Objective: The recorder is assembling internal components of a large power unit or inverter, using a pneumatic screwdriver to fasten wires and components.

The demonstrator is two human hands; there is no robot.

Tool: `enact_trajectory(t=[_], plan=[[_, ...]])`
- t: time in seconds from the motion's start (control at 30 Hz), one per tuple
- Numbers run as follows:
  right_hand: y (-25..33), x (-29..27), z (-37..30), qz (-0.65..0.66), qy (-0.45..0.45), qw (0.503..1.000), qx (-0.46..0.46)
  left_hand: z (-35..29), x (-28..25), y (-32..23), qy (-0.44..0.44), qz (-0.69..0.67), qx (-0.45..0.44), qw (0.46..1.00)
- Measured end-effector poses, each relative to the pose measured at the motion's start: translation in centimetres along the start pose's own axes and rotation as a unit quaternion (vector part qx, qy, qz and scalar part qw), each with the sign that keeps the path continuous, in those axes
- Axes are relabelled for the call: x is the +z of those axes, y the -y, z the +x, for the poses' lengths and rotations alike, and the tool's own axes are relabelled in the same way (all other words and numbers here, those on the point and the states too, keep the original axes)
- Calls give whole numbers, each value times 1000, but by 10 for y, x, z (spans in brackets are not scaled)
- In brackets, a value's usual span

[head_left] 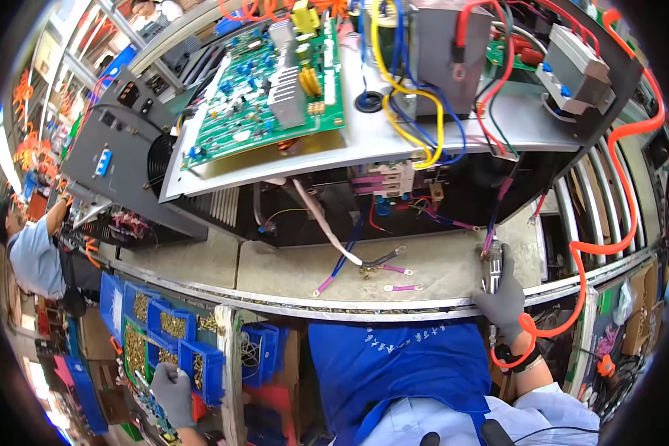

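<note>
My right hand [504,301], in a grey glove, is wrapped round a silver straight-bodied pneumatic screwdriver [492,266] at the front of the bench, its upper end beside a purple-sleeved lead. An orange coiled hose [576,267] runs down to it. My left hand [174,395], also gloved, is at the lower left by a blue bin [214,372] of small brass-coloured parts. Its fingers are curled together; whatever they hold is too small to tell. Ahead stands an open metal chassis [453,130] carrying a green circuit board [271,97]. Cables with ring lugs [327,279] hang out of its front.
A short purple jumper cable [404,288] lies on the bench top [290,260]. Several more small-parts bins, blue and green [135,349], sit below the bench edge. A second grey cabinet [111,141] stands to the left, with a person [37,253] beside it. Rollers [583,193] lie at the right.
</note>
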State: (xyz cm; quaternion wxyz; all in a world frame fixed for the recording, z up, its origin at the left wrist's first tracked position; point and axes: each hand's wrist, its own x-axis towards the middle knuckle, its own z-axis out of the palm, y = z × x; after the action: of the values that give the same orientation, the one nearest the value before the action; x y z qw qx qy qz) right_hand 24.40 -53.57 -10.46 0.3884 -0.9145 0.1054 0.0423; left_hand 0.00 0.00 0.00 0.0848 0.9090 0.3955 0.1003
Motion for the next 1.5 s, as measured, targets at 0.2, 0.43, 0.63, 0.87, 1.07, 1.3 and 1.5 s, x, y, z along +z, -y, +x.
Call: enact_trajectory(t=[0.2,0.43,0.63,0.87,1.07,1.3,1.5], plan=[[-3,-6,2,-51,9,999,18,-56,113,-237,94,-228,293,924],[-1,-6,0,-60,-2,998,27,-79,222,-415,175,-114,457,865],[-6,-7,1,-65,0,997,30,-83,199,-378,157,-183,442,864],[-61,25,15,142,23,990,-2,-74,115,-221,-58,-198,297,932],[-99,32,38,149,-10,978,-146,-57,34,-22,-235,-35,-55,970],[-129,27,56,175,-14,963,-202,-19,32,97,101,39,-345,932],[-112,17,45,150,56,970,-183,5,33,127,248,-99,-389,881]])
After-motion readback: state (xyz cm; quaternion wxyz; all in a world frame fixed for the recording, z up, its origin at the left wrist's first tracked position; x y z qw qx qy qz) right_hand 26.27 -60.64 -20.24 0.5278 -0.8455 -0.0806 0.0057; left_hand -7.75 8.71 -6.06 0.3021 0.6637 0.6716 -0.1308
